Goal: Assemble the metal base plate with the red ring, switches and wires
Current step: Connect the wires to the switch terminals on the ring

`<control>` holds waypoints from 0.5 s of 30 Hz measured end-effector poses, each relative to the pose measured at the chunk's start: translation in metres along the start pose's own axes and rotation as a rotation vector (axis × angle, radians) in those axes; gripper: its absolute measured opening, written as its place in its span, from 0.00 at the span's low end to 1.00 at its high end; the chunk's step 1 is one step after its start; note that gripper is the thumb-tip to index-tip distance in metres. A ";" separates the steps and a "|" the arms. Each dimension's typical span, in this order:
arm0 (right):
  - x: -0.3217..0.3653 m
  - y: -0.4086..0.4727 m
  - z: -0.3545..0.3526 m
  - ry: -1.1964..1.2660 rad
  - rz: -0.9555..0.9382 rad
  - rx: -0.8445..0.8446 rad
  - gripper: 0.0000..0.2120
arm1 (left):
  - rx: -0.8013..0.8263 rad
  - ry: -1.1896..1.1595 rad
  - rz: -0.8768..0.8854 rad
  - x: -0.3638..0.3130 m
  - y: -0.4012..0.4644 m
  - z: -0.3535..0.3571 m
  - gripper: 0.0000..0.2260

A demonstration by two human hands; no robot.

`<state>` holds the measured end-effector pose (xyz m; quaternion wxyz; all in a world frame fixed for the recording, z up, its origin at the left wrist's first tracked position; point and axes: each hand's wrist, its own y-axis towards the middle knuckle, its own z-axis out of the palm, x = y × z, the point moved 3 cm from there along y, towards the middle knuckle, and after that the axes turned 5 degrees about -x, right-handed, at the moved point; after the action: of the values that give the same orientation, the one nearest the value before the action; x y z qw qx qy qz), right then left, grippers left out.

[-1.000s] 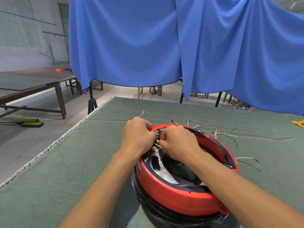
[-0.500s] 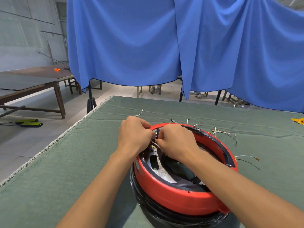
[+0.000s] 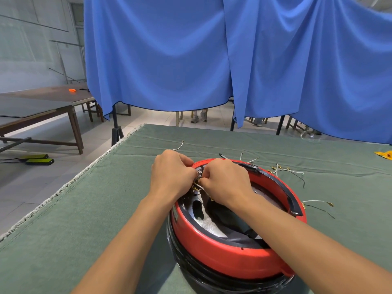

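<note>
Pinching white wire [image 3: 200, 186] at red ring [image 3: 233, 259] far rim: left hand [image 3: 171, 177], right hand [image 3: 226, 181], seemingly both.

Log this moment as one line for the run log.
stage: wiring at far-left rim of red ring | left hand: curled at switch terminals | right hand: pinching white wire | spare wires: on cloth

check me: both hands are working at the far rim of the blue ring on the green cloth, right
Not quite: the ring is red, not blue, as the head view shows. Both the left hand and right hand work at its far rim, on the green cloth.
</note>
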<state>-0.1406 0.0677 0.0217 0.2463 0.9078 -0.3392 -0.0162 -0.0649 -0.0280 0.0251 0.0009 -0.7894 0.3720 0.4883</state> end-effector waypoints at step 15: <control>-0.013 0.001 -0.005 0.220 0.140 0.110 0.13 | -0.012 -0.042 -0.015 0.004 0.001 0.001 0.07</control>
<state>-0.1501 0.0778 0.0248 0.2324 0.8902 -0.3732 0.1193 -0.0654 -0.0309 0.0216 0.0079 -0.7817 0.3631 0.5070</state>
